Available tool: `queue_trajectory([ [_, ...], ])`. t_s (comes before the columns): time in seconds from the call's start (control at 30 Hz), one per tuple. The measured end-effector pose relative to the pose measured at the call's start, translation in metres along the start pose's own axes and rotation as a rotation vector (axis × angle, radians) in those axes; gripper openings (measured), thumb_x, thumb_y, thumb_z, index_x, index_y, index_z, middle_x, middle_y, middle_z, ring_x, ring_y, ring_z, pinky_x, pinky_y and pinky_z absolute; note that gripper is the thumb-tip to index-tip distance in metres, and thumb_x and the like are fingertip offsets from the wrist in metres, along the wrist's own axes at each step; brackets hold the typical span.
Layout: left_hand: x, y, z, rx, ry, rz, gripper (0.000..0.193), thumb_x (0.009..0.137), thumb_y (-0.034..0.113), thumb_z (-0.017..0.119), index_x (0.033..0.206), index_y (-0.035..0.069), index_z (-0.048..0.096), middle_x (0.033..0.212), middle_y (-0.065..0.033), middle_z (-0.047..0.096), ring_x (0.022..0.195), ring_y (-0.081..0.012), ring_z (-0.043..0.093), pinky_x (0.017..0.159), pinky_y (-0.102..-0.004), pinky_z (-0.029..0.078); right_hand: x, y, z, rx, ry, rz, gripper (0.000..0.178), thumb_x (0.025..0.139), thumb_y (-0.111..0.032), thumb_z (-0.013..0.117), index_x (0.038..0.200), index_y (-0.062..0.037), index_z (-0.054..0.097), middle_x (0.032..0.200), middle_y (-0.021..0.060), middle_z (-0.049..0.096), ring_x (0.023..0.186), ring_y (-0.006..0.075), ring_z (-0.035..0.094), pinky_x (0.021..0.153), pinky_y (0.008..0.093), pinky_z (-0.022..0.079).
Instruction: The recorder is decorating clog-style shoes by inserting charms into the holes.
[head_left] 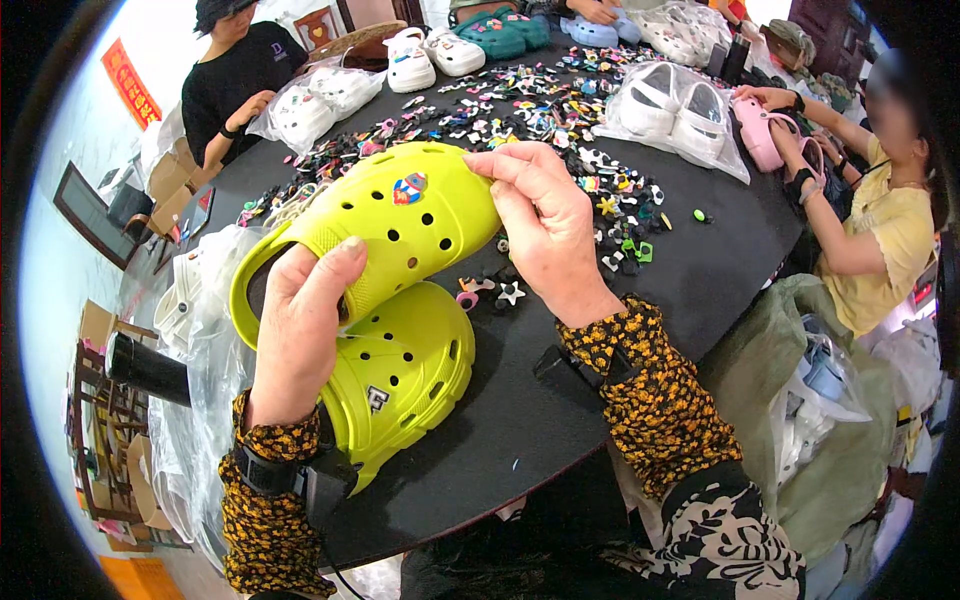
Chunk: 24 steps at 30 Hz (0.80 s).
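My left hand (305,315) grips a yellow-green clog (395,220) by its heel opening, thumb on the upper. The clog is tilted over the table, and a small colourful charm (409,189) sits on its upper. At the toe, my right hand (540,215) has thumb and fingers pinched together against the clog; whatever is between the fingertips is hidden. Beneath it lies the matching clog (420,345), carrying a letter-shaped charm (377,399). Several loose charms (490,290) are on the table just beyond the lower clog.
A wide heap of charms (520,110) covers the middle of the black table (700,270). Bagged white clogs (680,115) lie at right, and clear plastic bags (205,400) at left near a black cylinder (145,368). A person at right handles a pink clog (758,135); another sits far left.
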<state>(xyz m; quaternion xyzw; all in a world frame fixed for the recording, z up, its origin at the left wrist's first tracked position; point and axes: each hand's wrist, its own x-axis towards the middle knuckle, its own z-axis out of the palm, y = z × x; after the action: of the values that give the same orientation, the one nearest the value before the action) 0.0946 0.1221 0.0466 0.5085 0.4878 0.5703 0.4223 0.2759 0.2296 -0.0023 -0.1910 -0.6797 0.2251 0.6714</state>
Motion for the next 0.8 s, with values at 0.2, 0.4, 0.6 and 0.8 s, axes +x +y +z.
queue_trajectory([
  [0.2,-0.002,0.001,0.003,0.011,0.02,0.028,0.03,0.092,0.017,0.051,0.115,-0.002,0.057,0.099,-0.0039,0.064,0.086,-0.0075,0.058,0.076,-0.022,0.045,0.001,0.003,-0.005,-0.003,-0.056,0.087,0.02,0.088,0.004,0.049,0.102,0.0016,0.064,0.101,0.0065,0.058,0.091,0.013,0.056,0.079,0.0231,0.045],
  [0.4,0.001,0.001,-0.001,-0.084,0.152,0.083,0.031,0.091,0.021,0.053,0.106,-0.005,0.06,0.097,-0.0063,0.065,0.086,-0.0118,0.061,0.078,-0.0248,0.046,0.005,0.016,-0.01,-0.052,-0.098,0.2,0.019,0.088,-0.001,0.053,0.103,0.002,0.064,0.096,0.0055,0.063,0.081,0.0095,0.059,0.074,0.0223,0.047],
  [0.6,0.003,-0.003,-0.012,-0.247,0.313,0.165,0.03,0.09,0.019,0.055,0.106,-0.007,0.059,0.101,-0.0101,0.064,0.091,-0.0135,0.06,0.08,-0.0262,0.046,0.004,0.032,-0.017,-0.181,-0.321,0.313,0.019,0.08,-0.011,0.058,0.093,0.0,0.067,0.091,0.0164,0.067,0.084,0.0274,0.065,0.077,0.0328,0.05],
  [0.8,0.005,-0.008,-0.017,-0.011,0.249,0.278,0.027,0.088,0.015,0.057,0.105,-0.006,0.06,0.101,-0.0106,0.063,0.095,-0.0144,0.059,0.083,-0.0256,0.044,-0.013,0.047,-0.019,-0.466,-0.922,0.279,0.021,0.078,-0.019,0.063,0.092,-0.0045,0.068,0.087,0.0126,0.066,0.085,0.0285,0.062,0.077,0.0371,0.048],
])
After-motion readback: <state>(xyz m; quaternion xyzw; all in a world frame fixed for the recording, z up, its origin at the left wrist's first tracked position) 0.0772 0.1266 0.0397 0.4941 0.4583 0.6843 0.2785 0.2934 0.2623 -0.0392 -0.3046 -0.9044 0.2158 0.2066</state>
